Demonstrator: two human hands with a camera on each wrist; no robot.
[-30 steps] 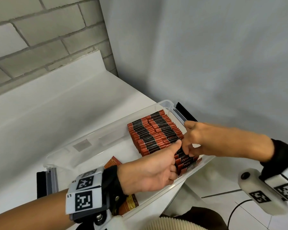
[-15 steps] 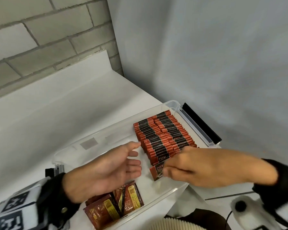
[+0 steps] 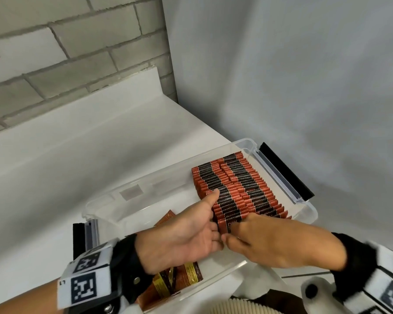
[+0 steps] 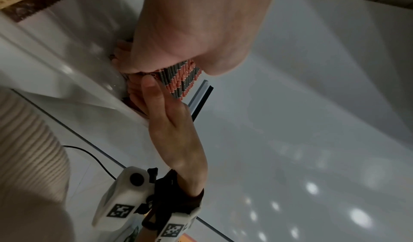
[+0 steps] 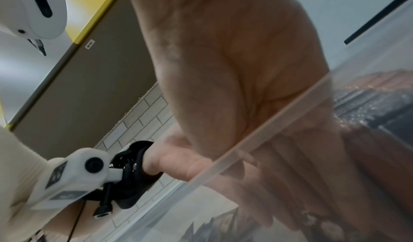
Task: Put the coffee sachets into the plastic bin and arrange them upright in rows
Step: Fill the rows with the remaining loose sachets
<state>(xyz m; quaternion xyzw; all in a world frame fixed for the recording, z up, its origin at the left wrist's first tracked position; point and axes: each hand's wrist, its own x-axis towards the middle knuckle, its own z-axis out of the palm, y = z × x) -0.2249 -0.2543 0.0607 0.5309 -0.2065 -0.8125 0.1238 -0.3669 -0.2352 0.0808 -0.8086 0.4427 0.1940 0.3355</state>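
Note:
A clear plastic bin (image 3: 159, 177) sits on the white table. Its right part holds rows of upright red-and-black coffee sachets (image 3: 236, 189), which also show in the left wrist view (image 4: 181, 80). My left hand (image 3: 208, 215) is open; its thumb lies against the rows' left side and its fingers reach the near end. My right hand (image 3: 236, 230) pinches the front sachet (image 3: 228, 224) at the near end of the rows, touching the left fingers. Several loose sachets (image 3: 179, 277) lie flat in the bin's near left, partly under my left wrist.
A black latch (image 3: 286, 171) runs along the bin's far right end, another (image 3: 82, 236) at its left end. The bin stands by the table's right edge, with a grey wall to the right and a brick wall behind. The bin's transparent rim (image 5: 245, 148) crosses the right wrist view.
My left hand drew back and opened, then returned to the rows' near end. My right hand brought a sachet up against the front of the rows.

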